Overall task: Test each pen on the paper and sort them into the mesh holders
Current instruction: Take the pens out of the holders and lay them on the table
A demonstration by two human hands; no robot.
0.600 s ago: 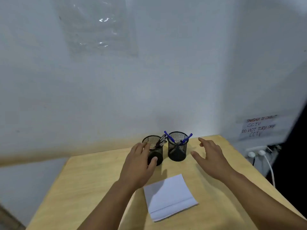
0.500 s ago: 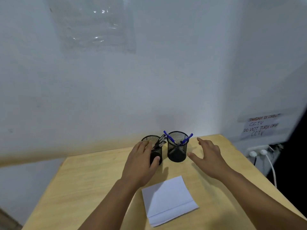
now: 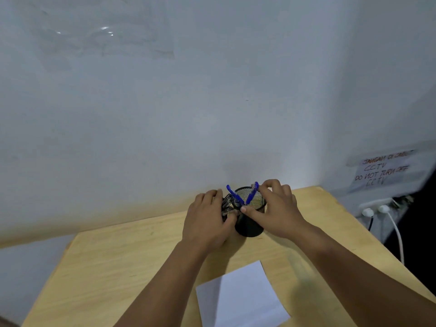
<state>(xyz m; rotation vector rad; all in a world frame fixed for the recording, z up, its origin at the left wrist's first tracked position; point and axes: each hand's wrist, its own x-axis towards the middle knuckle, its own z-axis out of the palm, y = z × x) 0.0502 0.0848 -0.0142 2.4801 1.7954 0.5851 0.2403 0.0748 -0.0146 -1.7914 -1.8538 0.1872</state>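
Standing at the back of the wooden counter (image 3: 122, 274), near the wall, are two black mesh holders. The right holder (image 3: 252, 217) is round and dark, with tiny holes all over it. Two blue pens (image 3: 237, 197) poke out of its top and cross like an X. The left holder (image 3: 227, 204) sits just beside it and is mostly hidden behind the left hand (image 3: 207, 220). Some dark pens (image 3: 227, 201) stick out of it, but they are too blurry to count.

The left hand wraps around the left holder, with its fingers curled on the far side and the thumb in front. The right hand (image 3: 276, 211) holds the right holder, with its thumb across the front and its fingers (image 3: 271, 185) curled over the back rim.

One white sheet of paper (image 3: 238, 296) lies flat, nearer than the holders. Its bottom edge is cut off by the frame.
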